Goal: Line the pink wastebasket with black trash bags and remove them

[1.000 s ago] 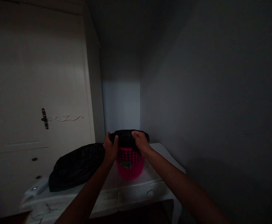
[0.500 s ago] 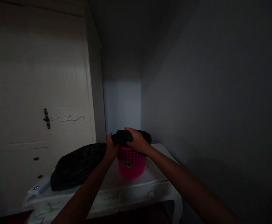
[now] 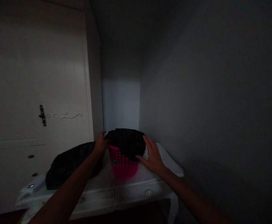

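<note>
A pink perforated basket stands on a white table, with a black plastic bag over its rim and hanging down the front right side. My left hand is at the basket's left rim, its fingers closed on the edge of the bag. On the right side, my right hand touches the bag with thumb and fingers spread apart. Another black bag lies on the table to the left, partly behind my left forearm.
A white cabinet with dark handles rises behind the table at the left. A grey wall runs along the right. The table has drawers with a round knob. The room is dim.
My hands have moved apart, the right one from the front of the rim to its right side. The bag now hangs lower over the basket's front. The view has shifted slightly.
</note>
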The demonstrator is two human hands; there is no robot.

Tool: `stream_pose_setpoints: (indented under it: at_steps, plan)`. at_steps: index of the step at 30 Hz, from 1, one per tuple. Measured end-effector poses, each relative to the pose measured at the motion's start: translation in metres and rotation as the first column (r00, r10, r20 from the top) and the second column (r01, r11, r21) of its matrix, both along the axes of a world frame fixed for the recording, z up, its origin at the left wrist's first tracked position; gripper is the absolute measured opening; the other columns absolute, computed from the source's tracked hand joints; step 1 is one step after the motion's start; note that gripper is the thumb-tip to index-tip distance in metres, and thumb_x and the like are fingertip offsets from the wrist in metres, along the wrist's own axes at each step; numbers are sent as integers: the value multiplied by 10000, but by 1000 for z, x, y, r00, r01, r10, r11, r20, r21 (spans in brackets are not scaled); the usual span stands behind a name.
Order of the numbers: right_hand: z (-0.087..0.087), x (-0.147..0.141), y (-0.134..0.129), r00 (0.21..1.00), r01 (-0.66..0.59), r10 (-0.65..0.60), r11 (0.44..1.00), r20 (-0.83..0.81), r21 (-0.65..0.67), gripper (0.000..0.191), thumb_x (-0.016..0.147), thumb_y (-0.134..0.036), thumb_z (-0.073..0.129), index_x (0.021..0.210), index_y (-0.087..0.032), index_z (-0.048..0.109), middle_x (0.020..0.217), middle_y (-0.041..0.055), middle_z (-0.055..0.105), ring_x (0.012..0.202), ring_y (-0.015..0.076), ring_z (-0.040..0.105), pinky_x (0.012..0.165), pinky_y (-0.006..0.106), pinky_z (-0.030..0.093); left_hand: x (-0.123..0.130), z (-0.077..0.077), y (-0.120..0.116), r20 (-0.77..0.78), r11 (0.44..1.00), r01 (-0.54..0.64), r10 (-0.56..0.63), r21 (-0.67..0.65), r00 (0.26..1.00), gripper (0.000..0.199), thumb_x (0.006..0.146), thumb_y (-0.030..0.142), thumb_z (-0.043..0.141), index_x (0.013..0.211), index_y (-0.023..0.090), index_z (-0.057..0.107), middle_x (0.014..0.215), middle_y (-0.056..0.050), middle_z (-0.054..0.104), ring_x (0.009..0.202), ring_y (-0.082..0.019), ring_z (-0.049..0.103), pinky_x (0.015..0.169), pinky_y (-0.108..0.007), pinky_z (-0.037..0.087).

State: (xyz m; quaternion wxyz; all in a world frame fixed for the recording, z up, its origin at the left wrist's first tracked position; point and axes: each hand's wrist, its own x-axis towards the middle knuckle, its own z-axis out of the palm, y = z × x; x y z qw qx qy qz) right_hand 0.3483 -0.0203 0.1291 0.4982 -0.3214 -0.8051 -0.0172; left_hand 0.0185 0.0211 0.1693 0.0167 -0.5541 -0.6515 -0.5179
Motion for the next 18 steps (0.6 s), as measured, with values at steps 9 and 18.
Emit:
stream_pose_setpoints:
  at_steps: [9, 18]
  plan:
    - [-48, 9, 58, 756, -564, -314, 133, -575, -815, 444, 1016, -566, 516, 1180, -170, 631, 1005, 120, 757, 836, 195, 749, 783, 327, 585, 30, 26, -19, -341, 988, 126, -89, 87, 936, 686, 796, 84, 563, 1478, 147, 529, 1420, -158, 643, 1360, -311, 586, 1190, -507, 459]
    - [-39, -27, 76, 454, -703, -341, 431, -823, -566, 132, 714, -182, 746, 819, -189, 666, 784, -17, 716, 733, 106, 664, 731, 196, 548, 41, 7, -23, -259, 996, 83, -86, -23, 962, 639, 810, 129, 559, 1439, 229, 610, 1416, -148, 666, 1330, -371, 601, 1159, -599, 440]
